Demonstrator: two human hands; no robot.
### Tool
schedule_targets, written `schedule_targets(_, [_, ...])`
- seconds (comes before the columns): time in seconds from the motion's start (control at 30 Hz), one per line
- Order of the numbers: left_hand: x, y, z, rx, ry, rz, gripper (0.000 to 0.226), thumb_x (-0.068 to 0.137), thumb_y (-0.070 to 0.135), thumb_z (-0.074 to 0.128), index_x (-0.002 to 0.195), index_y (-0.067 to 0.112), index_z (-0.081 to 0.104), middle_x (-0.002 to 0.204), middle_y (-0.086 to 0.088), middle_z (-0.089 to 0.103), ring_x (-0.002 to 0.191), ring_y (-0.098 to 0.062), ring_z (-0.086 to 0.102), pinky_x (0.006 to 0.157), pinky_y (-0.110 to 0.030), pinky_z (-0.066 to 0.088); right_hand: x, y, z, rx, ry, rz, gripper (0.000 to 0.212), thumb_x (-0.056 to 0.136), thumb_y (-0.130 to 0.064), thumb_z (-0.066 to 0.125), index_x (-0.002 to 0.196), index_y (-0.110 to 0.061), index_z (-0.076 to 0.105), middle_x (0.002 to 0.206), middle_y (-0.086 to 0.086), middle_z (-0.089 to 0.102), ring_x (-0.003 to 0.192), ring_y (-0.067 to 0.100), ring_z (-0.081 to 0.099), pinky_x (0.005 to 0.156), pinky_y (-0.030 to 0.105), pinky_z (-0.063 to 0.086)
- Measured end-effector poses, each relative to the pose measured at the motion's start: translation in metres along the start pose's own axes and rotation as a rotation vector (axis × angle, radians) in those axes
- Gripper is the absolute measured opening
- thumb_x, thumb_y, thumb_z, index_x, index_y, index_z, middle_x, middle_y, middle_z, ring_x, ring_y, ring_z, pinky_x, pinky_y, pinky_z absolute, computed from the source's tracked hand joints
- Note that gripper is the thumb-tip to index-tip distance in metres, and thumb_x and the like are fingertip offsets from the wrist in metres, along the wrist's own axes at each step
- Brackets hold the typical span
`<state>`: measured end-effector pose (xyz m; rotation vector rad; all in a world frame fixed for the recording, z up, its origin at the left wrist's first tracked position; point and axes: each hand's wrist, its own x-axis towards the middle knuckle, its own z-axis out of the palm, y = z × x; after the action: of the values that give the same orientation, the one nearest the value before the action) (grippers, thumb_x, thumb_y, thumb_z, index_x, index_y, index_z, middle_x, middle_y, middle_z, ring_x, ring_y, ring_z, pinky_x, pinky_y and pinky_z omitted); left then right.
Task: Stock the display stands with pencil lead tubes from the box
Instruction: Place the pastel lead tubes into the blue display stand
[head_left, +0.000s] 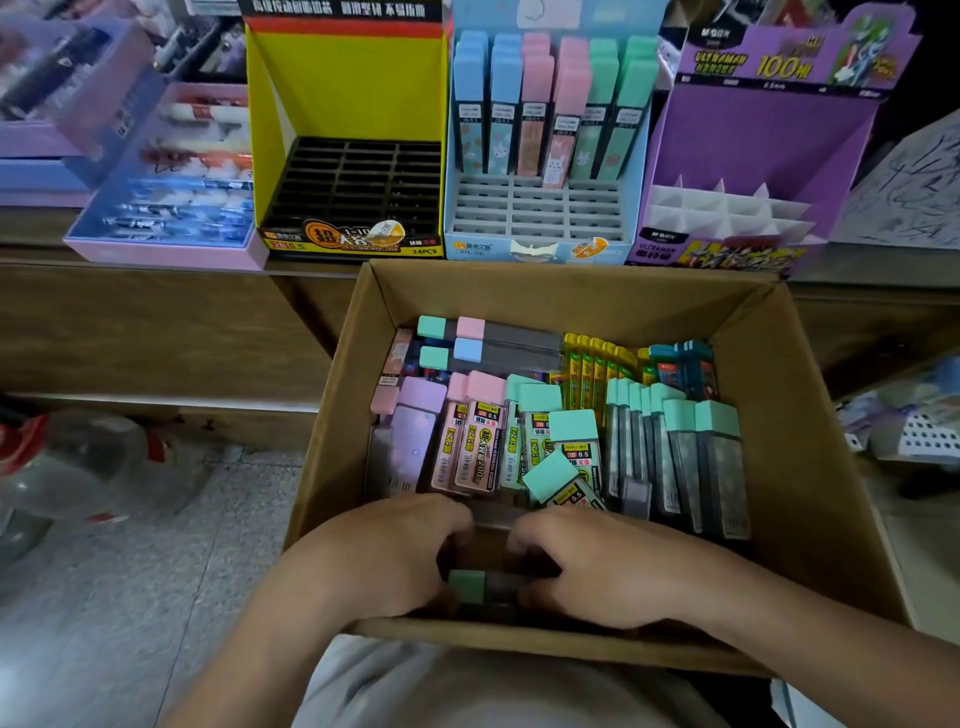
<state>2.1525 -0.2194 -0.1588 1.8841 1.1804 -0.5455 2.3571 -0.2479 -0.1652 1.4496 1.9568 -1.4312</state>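
Note:
A cardboard box in front of me holds several pencil lead tubes with pink, green and blue caps. Both hands reach into its near end. My left hand and my right hand curl around a grey tube with a green cap lying between them. On the shelf behind stand three display stands: a yellow one with bare black slots, a light-blue one with two back rows of tubes, and a purple one with bare white dividers.
A pink tray of pens sits left of the yellow stand. Clear plastic bottles lie on the tiled floor at left. More stationery is stacked at the far right.

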Motion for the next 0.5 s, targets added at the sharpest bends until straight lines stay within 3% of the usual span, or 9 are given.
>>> schedule_targets(0.2, [-0.0008,0.0023,-0.0011,0.008,-0.028,-0.012,0.02,0.086,0.039,0.07,0.104,0.035,0.061,0.101,0.013,0.059,0.093,-0.004,0.059,0.075,-0.024,0.049,-0.0037,-0.0019,-0.0033,0.005,-0.09,0.019,0.021,0.098,-0.04,0.058,0.114,-0.028,0.063,0.103,0.003,0.068,0.091,0.028,0.07,0.083,0.056,0.059])
schedule_targets(0.33, [-0.0012,0.0046,-0.0017,0.023,-0.071,-0.002,0.023,0.087,0.046,0.069,0.104,0.035,0.06,0.094,0.017,0.054,0.088,-0.001,0.055,0.066,-0.022,0.04,-0.0056,-0.0013,-0.0035,0.025,-0.107,0.03,0.021,0.096,-0.043,0.06,0.111,-0.029,0.062,0.102,0.004,0.067,0.091,0.03,0.071,0.081,0.058,0.06])
schedule_targets(0.5, [-0.006,0.0048,-0.0039,-0.026,-0.04,-0.001,0.024,0.086,0.055,0.064,0.102,0.04,0.052,0.098,0.018,0.055,0.093,0.0,0.054,0.08,-0.027,0.047,-0.0069,0.0029,-0.0045,0.107,-0.055,0.031,0.019,0.089,-0.039,0.071,0.102,-0.036,0.058,0.101,0.0,0.065,0.088,0.025,0.07,0.075,0.052,0.062])
